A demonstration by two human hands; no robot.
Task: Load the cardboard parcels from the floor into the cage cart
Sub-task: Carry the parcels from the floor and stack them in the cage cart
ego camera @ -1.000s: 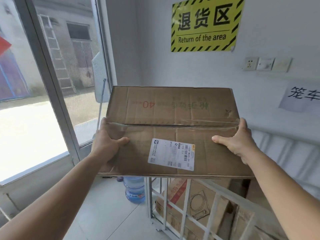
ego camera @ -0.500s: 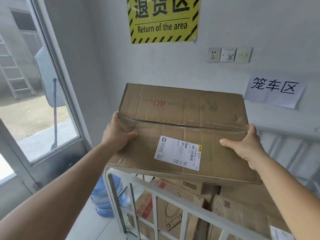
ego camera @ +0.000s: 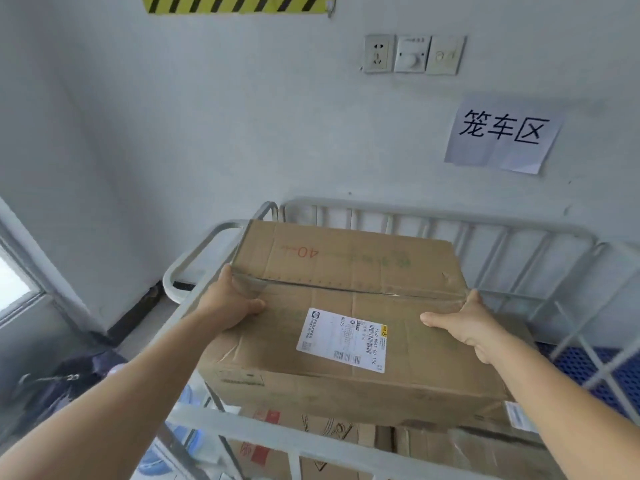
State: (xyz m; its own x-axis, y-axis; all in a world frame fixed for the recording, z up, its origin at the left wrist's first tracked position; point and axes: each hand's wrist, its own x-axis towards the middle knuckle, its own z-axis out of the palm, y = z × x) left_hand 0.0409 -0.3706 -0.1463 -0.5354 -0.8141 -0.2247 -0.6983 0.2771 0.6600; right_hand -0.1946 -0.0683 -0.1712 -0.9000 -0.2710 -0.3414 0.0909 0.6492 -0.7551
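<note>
The left hand (ego camera: pixel 231 301) gripped the left end of a big brown cardboard parcel (ego camera: pixel 349 317), with the thumb bent over its top and the fingers hidden round the side. The right hand (ego camera: pixel 467 325) gripped the right end the same way, thumb lying on top and pointing toward the middle of the frame. The parcel sat in the middle of the frame, inside the top of a grey metal cage cart (ego camera: pixel 433 216). It was over other brown cardboard boxes (ego camera: pixel 311 438) packed in the cart, but whether it touched them could not be told. A white shipping label with black barcodes (ego camera: pixel 343 339) was stuck on top of the parcel, between the two hands. Clear tape ran across the parcel's top. At the lower left of the frame, beside the cart, a blue water bottle (ego camera: pixel 180 441) showed through the bars. On the white wall in the upper right hung a white paper sign with black letters (ego camera: pixel 502 135). Above it were white wall sockets and a switch (ego camera: pixel 414 54). A yellow and black striped sign (ego camera: pixel 239 3) peeked in at the top edge.
</note>
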